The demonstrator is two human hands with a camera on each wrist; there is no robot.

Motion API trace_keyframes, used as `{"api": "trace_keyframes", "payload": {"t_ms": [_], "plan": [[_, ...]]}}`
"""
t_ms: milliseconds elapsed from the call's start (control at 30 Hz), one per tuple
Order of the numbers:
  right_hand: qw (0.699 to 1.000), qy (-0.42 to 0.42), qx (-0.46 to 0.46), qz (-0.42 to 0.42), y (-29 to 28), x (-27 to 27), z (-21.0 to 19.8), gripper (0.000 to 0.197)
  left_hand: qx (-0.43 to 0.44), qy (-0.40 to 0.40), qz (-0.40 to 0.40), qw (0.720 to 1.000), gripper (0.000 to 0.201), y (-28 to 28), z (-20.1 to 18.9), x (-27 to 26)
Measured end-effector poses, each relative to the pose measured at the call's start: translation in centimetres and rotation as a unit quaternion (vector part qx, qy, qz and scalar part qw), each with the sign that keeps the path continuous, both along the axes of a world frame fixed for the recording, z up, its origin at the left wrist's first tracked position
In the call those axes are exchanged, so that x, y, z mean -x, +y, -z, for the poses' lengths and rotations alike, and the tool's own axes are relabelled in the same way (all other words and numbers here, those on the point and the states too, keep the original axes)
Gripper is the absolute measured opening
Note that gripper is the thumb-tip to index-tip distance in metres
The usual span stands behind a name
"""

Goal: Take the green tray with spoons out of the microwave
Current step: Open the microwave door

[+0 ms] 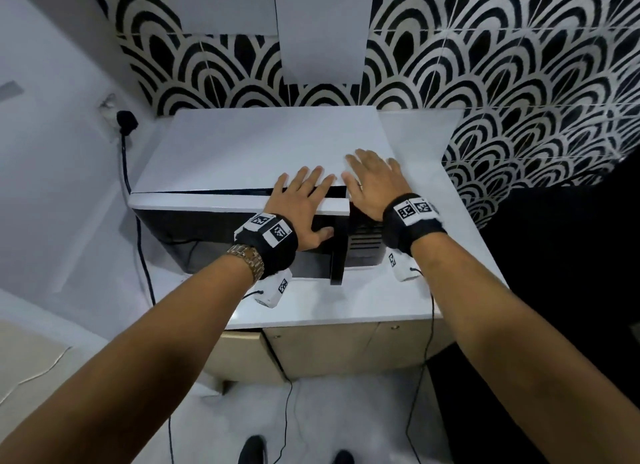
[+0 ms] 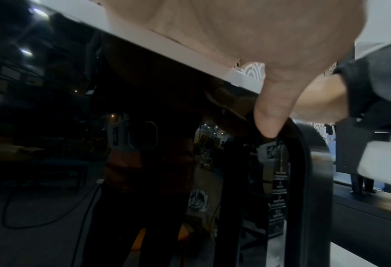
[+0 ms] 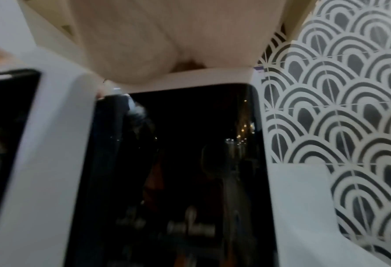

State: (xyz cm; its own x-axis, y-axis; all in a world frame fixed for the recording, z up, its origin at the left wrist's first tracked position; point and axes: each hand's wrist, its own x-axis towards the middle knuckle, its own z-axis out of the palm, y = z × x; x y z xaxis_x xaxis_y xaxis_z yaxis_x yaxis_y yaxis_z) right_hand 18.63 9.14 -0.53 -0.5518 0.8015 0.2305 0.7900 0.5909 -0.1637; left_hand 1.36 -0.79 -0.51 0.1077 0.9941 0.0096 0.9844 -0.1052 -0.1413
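The white microwave (image 1: 259,145) stands on a white counter, its dark glass door (image 1: 207,228) slightly ajar, with a dark gap along the top. My left hand (image 1: 310,204) lies over the door's top edge, fingers straight and spread. Its thumb (image 2: 272,112) points down the front beside the black vertical handle (image 1: 337,255). My right hand (image 1: 370,183) rests flat on the microwave's top, above the control panel (image 3: 190,162). The green tray and spoons are hidden; the oven's inside shows in no view.
The white counter (image 1: 346,304) reaches forward and right of the microwave. A black-and-white patterned tile wall (image 1: 502,82) stands behind it. At the left, a black plug and cable (image 1: 126,124) hang down a white wall. Beige cabinet doors (image 1: 329,349) sit below the counter.
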Motion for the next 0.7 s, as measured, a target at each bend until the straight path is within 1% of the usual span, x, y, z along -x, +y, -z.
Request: {"api": "trace_keyframes", "payload": {"t_ms": [33, 67, 167, 333, 467, 600, 700], "plan": [[0.998, -0.042, 0.037, -0.005, 0.5, 0.0, -0.4, 0.062, -0.002, 0.001, 0.001, 1.000, 0.102, 0.0, 0.0, 0.0], [0.996, -0.069, 0.052, -0.013, 0.9, 0.0, -0.6, 0.064, -0.003, 0.004, 0.000, 1.000, 0.103, 0.0, -0.1, 0.0], [0.993, -0.101, 0.053, -0.030, 1.4, -0.1, -0.8, 0.067, -0.006, 0.007, -0.003, 1.000, 0.105, -0.1, 0.0, -0.1], [0.993, -0.102, 0.049, -0.025, 1.2, -0.2, -0.7, 0.068, -0.011, 0.005, 0.009, 1.000, 0.103, -1.1, -0.1, -0.2], [0.995, -0.089, 0.041, -0.025, 1.1, -0.2, -0.8, 0.068, 0.007, -0.017, 0.043, 0.999, 0.096, -3.9, -0.5, -0.2], [0.996, -0.081, 0.042, -0.024, 1.0, -0.2, -0.8, 0.068, 0.021, -0.071, 0.087, 0.993, 0.083, -7.8, -1.0, 0.4], [0.996, -0.073, 0.046, -0.015, 0.8, 0.0, -0.9, 0.067, 0.005, -0.139, 0.098, 0.985, 0.073, -10.8, -1.3, 0.8]]}}
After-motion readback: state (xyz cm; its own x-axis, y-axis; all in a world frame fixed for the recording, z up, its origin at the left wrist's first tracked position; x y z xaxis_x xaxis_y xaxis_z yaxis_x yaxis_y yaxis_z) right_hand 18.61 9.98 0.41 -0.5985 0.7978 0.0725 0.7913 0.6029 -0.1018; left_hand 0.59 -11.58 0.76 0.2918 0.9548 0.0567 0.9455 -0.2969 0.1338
